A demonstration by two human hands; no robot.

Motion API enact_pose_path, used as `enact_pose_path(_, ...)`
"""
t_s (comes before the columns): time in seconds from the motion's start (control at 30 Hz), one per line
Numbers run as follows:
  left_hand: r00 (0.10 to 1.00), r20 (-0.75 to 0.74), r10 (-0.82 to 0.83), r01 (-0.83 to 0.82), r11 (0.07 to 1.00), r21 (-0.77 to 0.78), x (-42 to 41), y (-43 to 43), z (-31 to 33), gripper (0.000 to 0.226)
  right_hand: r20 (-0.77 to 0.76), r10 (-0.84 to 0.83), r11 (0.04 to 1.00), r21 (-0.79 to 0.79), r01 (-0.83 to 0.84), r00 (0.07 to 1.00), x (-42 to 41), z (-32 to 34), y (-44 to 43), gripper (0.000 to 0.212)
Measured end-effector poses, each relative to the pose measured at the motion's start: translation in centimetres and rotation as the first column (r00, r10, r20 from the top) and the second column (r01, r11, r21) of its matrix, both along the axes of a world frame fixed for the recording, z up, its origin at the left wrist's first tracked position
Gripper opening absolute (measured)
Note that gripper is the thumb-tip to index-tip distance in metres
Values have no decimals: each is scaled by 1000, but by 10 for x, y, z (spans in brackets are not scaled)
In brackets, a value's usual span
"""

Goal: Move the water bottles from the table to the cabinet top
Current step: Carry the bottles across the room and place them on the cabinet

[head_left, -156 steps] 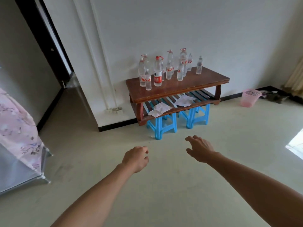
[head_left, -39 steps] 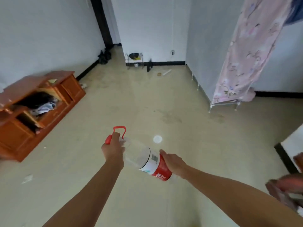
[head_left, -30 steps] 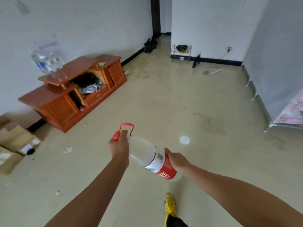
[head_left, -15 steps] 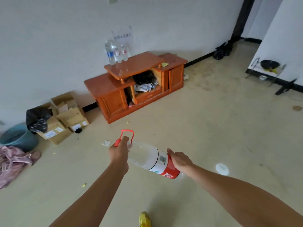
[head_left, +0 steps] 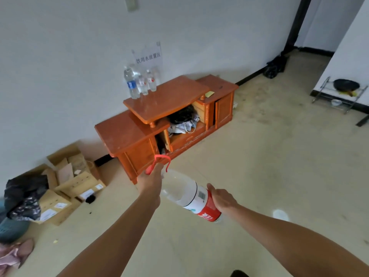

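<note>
I hold a large clear water bottle (head_left: 185,193) with a red label and red carry handle, tilted nearly flat in front of me. My left hand (head_left: 150,181) grips its neck end by the cap; my right hand (head_left: 221,198) grips the labelled base. Ahead stands an orange wooden cabinet (head_left: 127,130) against the white wall. On its raised top shelf (head_left: 171,98), at the back left corner, stand several smaller water bottles (head_left: 140,82). The table is out of view.
Cardboard boxes (head_left: 71,182) and a black bag (head_left: 24,196) lie on the floor left of the cabinet, with a blue basket (head_left: 10,228) beyond. A metal rack with a black pan (head_left: 345,88) stands at the far right. A paper sign (head_left: 148,56) hangs above the bottles.
I have turned from the table, picked up the large bottle with both hands, and walked toward the cabinet, which now looks bigger and more central.
</note>
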State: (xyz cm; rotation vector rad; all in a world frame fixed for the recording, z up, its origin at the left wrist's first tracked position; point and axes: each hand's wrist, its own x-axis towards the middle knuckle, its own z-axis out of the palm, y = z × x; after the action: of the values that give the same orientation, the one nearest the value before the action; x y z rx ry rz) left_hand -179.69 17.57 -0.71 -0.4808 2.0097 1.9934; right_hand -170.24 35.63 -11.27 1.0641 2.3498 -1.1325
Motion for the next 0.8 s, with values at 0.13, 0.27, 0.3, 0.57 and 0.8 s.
enact_pose_path(0.13, 999, 0, -34, 34, 995, -91, -99, 36, -9, 26, 7, -9, 1000, 19, 9, 1000, -95, -3, 36, 70)
enact_pose_path(0.27, 998, 14, -56, 58, 980, -189, -202, 77, -22, 32, -6, -2, 1000, -3, 2, 1000, -197, -20, 76, 72)
enact_pose_path(0.3, 998, 9, -59, 60, 980, -192, -231, 88, -24, 34, -9, 0, 1000, -14, 0, 1000, -226, -25, 87, 71)
enact_pose_path(0.57, 998, -59, 17, -35, 946, -322, -430, 133, -6, 36, -49, 89, 996, -27, -91, 995, -449, 5, 155, 69)
enact_pose_path(0.8, 959, -273, -74, -73, 868, -491, -590, 153, 0, 44, -156, 120, 984, -114, -138, 981, -618, 0, 174, 64)
